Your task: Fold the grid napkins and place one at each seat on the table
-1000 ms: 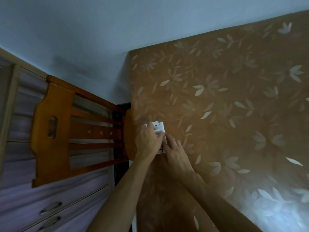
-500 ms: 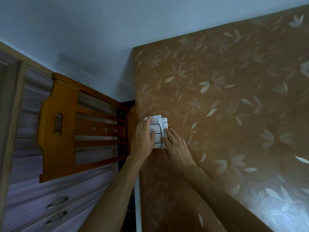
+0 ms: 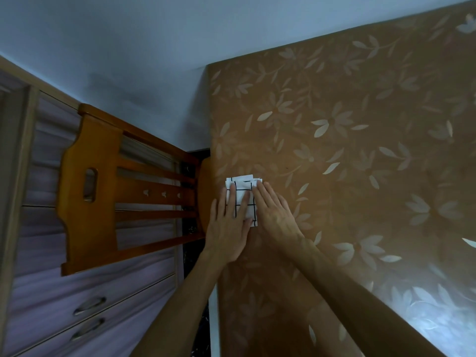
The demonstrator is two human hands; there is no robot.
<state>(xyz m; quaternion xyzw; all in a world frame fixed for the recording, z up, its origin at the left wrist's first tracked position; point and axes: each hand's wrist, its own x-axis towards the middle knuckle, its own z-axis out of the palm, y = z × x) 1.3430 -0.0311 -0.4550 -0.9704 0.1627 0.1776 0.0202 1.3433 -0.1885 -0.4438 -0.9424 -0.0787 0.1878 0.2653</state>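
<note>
The folded napkin (image 3: 242, 202) lies on the bench (image 3: 360, 150), at the edge just beside the chair (image 3: 103, 189), with its long axis along that edge. Both hands press flat on it with straight fingers: the left hand (image 3: 228, 230) on the chair side, the right hand (image 3: 274, 213) farther from the chair. Away from the chair, the bench seems to give room for moving.

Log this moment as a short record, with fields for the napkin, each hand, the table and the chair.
napkin: grid napkin, white with black lines, folded small, lying flat near the table edge
left hand: fingers straight, pressing flat on the napkin
right hand: fingers straight, pressing the napkin's right side
table: covered with a brown cloth printed with leaves and flowers
seat: wooden chair pushed in at the edge beside the napkin
background: drawers behind the chair
</note>
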